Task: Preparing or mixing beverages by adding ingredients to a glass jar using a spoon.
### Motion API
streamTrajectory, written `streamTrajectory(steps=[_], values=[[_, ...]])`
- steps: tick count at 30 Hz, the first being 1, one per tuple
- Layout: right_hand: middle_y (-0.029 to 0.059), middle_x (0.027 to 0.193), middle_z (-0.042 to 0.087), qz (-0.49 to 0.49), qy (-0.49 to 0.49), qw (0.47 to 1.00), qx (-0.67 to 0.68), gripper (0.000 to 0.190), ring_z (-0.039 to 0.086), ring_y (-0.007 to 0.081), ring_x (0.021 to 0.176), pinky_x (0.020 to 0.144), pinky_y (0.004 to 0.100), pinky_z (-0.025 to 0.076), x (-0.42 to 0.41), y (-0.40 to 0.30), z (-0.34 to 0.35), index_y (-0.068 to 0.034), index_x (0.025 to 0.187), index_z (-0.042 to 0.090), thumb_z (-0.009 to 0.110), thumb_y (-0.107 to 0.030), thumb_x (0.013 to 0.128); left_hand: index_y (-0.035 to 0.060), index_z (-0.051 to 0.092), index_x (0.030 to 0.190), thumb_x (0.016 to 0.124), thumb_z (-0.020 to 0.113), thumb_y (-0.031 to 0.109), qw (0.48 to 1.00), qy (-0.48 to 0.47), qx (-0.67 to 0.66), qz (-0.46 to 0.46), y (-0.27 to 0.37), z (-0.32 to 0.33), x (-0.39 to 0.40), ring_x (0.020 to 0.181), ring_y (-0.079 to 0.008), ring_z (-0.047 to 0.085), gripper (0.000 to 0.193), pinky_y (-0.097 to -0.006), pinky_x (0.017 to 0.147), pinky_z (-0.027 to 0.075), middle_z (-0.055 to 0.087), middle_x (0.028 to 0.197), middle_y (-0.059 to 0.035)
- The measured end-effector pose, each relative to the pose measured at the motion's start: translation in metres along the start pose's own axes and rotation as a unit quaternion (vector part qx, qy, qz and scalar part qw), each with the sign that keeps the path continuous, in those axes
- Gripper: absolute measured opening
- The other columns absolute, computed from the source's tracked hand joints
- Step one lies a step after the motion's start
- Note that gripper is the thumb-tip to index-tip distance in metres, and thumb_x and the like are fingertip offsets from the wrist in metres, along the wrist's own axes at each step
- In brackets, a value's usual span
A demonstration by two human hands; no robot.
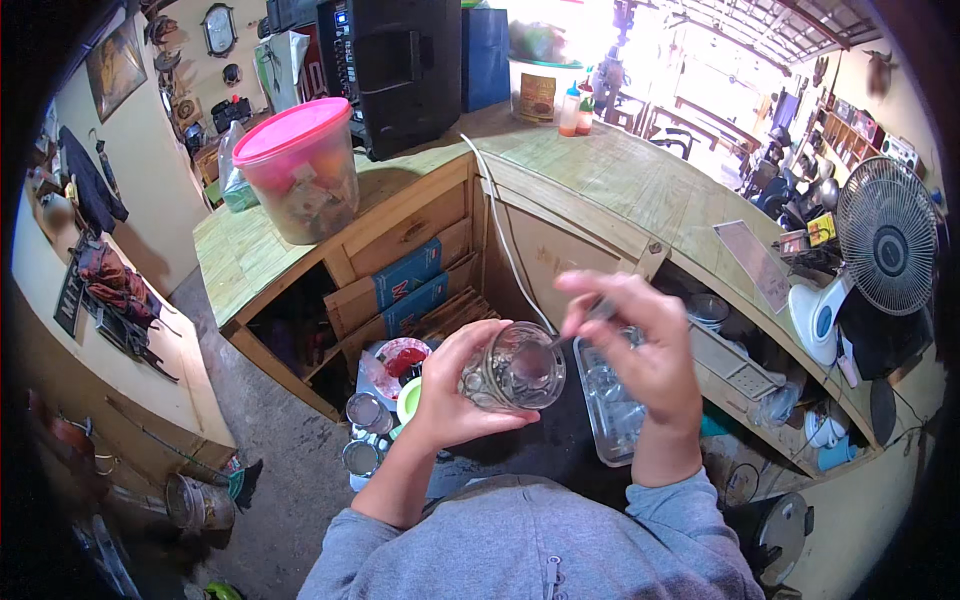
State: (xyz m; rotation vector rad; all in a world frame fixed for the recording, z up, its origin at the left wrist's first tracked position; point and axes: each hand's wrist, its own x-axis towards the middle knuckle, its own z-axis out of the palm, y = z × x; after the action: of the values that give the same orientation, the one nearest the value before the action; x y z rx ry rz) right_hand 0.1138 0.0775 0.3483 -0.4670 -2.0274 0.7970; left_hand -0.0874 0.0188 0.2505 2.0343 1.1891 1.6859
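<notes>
A clear patterned glass (517,367) is gripped in my left hand (461,386), tilted with its mouth towards the right. My right hand (637,337) holds a metal spoon (600,309) by its handle, and the spoon's lower end reaches to the glass's mouth. What lies inside the glass is hard to tell. Below my right hand is a clear rectangular plastic tray (609,405). Left of my left hand stand a bowl with red contents (401,364), a light green round container (410,401) and glass jars (367,411).
A wooden counter (420,180) curves around in front, bearing a pink-lidded bucket (300,172), a black loudspeaker (405,75), squeeze bottles (570,111) and a fan (889,240). A white cable (499,217) hangs down its front. Lower shelves at right hold dishes.
</notes>
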Motion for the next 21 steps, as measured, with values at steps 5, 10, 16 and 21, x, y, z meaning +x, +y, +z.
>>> streamTrajectory(steps=[5,10,16,21], values=[[0.0064,0.08,0.07,-0.041,-0.052,0.994,-0.093,0.021,0.057,0.021,0.065,0.069,0.032,0.044,-0.008,-0.012,0.001,-0.006,0.094,0.074,0.078,-0.015,0.075,0.0035,0.058,0.122,0.051,0.093,0.035,0.997,0.029,0.031,0.067,-0.007,0.005,0.0,0.112,-0.0334,0.061,0.085,-0.0421,0.094,0.048,0.064,0.118,-0.0126],[0.0053,0.08,0.07,-0.07,-0.043,0.996,-0.03,0.016,0.06,0.0205,0.065,0.069,0.0325,0.042,-0.025,-0.009,0.002,-0.01,0.09,0.074,0.078,-0.016,0.076,0.0079,0.059,0.122,0.057,0.089,0.034,0.982,0.048,0.141,0.118,-0.007,0.004,0.0,0.121,-0.0315,0.056,0.076,-0.0472,0.099,0.038,0.065,0.12,-0.0089],[-0.0006,0.084,0.074,-0.087,-0.015,0.995,0.036,0.017,0.066,0.0151,0.069,0.069,0.0304,0.045,-0.039,-0.023,-0.02,-0.01,0.087,0.074,0.08,-0.02,0.076,0.0131,0.06,0.121,0.065,0.086,0.029,0.965,0.105,0.177,0.16,-0.017,0.005,-0.002,0.123,-0.0343,0.055,0.064,-0.0534,0.102,0.036,0.065,0.122,-0.0059],[-0.0002,0.076,0.073,-0.086,-0.056,0.995,-0.004,0.016,0.064,0.0115,0.062,0.062,0.0276,0.039,-0.035,-0.007,0.014,-0.012,0.083,0.075,0.082,-0.024,0.073,0.0132,0.057,0.122,0.067,0.087,0.027,0.967,0.126,0.134,0.179,-0.018,0.004,-0.004,0.124,-0.0388,0.054,0.064,-0.0621,0.11,0.029,0.063,0.124,-0.0071]])
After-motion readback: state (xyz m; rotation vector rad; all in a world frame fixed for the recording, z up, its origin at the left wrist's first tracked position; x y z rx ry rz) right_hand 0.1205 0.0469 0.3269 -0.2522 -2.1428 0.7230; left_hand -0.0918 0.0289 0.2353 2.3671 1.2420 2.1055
